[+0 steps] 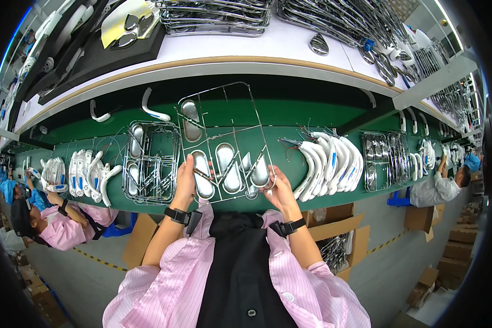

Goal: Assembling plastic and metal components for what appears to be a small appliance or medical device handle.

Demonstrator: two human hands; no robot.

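Between my two hands a chrome wire rack (227, 168) is held up, tilted over the green bench, with several shiny oval metal plates along its wires. My left hand (184, 177) grips the rack's near left side, thumb up along the edge. At the near right corner, my right hand (279, 188) has its fingers closed on the frame beside an oval plate. Just left of the held rack lies a stack of similar wire racks (132, 177). To the right of my right hand, a row of white curved plastic pieces (333, 164) with thin wires rests on the bench.
More white curved pieces (85, 174) lie at left; another rack stack (376, 167) is farther right. A shelf edge (213, 61) crosses above the bench, bearing stacked racks (216, 22). An open cardboard box (361, 243) stands below right. Co-workers sit at left (74, 229) and right (434, 191).
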